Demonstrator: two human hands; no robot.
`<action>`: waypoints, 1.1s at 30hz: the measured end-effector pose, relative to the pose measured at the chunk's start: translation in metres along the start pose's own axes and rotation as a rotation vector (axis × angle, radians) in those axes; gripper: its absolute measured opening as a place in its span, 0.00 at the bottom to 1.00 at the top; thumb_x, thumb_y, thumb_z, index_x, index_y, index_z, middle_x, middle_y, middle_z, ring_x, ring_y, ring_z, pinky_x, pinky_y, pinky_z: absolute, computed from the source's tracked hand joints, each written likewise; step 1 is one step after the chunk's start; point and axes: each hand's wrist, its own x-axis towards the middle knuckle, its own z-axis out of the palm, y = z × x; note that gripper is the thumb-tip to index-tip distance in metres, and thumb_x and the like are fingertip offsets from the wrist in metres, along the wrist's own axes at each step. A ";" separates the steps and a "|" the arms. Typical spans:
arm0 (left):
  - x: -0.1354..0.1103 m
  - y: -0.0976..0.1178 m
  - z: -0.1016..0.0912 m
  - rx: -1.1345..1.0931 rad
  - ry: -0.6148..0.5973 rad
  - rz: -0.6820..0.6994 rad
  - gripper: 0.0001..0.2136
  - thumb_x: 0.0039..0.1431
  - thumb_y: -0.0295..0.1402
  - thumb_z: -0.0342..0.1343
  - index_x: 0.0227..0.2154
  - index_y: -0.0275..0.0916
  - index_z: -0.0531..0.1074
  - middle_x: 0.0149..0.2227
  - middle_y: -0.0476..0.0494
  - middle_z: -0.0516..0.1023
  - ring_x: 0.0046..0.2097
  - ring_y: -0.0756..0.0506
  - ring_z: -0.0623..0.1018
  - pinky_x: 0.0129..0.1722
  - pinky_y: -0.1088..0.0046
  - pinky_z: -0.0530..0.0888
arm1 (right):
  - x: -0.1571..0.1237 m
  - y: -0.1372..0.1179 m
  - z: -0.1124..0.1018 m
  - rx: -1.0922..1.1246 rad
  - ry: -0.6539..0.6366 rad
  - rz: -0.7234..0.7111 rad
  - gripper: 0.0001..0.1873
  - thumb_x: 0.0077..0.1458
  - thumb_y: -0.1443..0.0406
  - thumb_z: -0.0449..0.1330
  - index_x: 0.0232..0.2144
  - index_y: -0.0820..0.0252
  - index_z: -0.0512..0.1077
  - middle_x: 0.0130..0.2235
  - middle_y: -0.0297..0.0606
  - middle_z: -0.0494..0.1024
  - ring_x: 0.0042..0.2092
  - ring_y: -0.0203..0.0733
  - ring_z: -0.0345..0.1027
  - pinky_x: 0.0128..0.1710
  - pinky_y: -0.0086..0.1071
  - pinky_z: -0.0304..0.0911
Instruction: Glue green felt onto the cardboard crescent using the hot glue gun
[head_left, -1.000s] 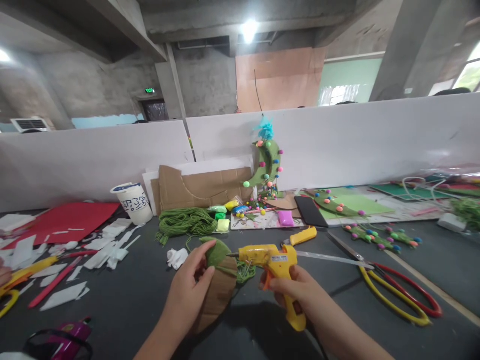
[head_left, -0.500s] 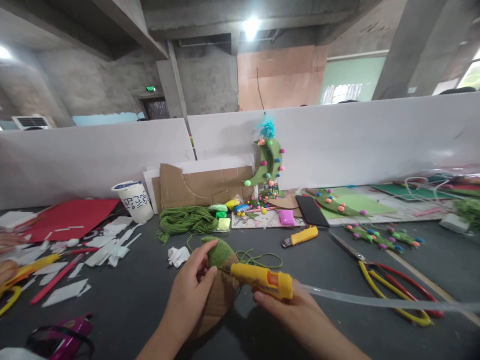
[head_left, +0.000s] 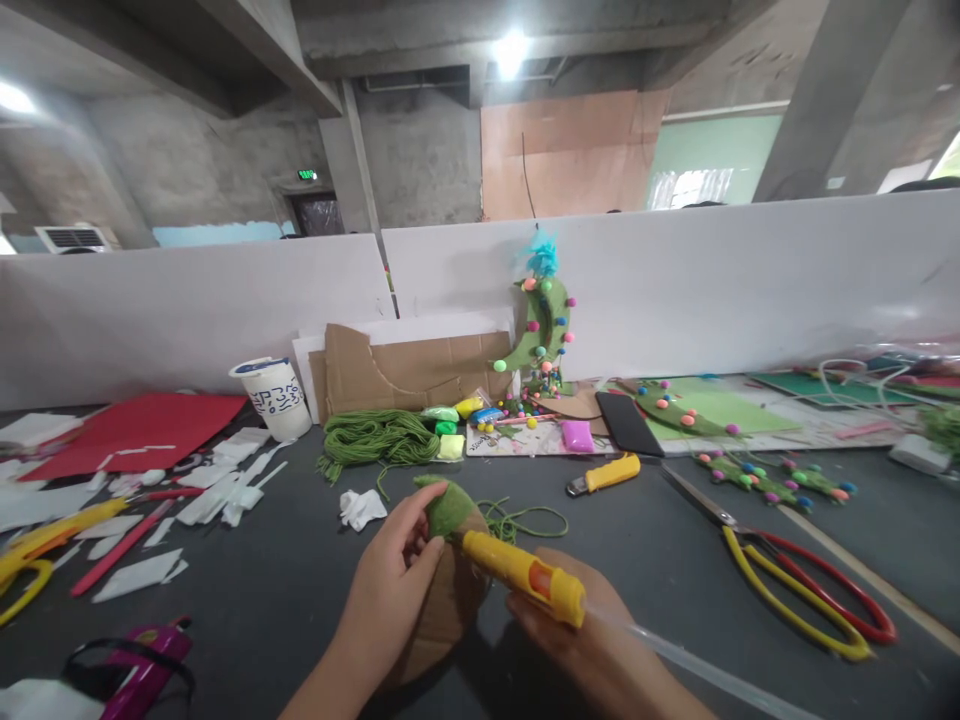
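My left hand (head_left: pixel 401 570) is closed on a curved cardboard piece (head_left: pixel 448 610), its tip covered in green yarn (head_left: pixel 450 510). In my right hand (head_left: pixel 574 610) is a yellow hot glue gun (head_left: pixel 525 575), with a long clear glue stick (head_left: pixel 697 665) sticking out of its back end. The gun's nozzle points at the cardboard, just beside the edge of the green part; whether it touches I cannot tell. A loose loop of green yarn (head_left: pixel 525 522) lies behind the piece.
Scissors (head_left: pixel 787 580) and a yellow utility knife (head_left: pixel 607 473) lie to the right. A yarn bundle (head_left: pixel 379 438), crumpled tissue (head_left: pixel 361 510) and white cup (head_left: pixel 274 398) are at the left. Behind stands a green crescent with pompoms (head_left: pixel 551 320). Paper scraps (head_left: pixel 142 572) and a purple tool (head_left: pixel 146 670) lie left.
The glue gun has tilted, its back end and glue stick swinging down toward me. A person's hands at the left edge have gone out of view. My left hand keeps its grip.
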 end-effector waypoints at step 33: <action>0.000 0.001 -0.002 0.056 0.000 0.033 0.20 0.55 0.29 0.49 0.52 0.45 0.67 0.33 0.49 0.71 0.33 0.47 0.73 0.35 0.73 0.71 | 0.008 0.010 -0.009 -0.078 0.204 0.023 0.11 0.54 0.56 0.53 0.27 0.57 0.67 0.28 0.37 0.74 0.29 0.43 0.66 0.29 0.33 0.60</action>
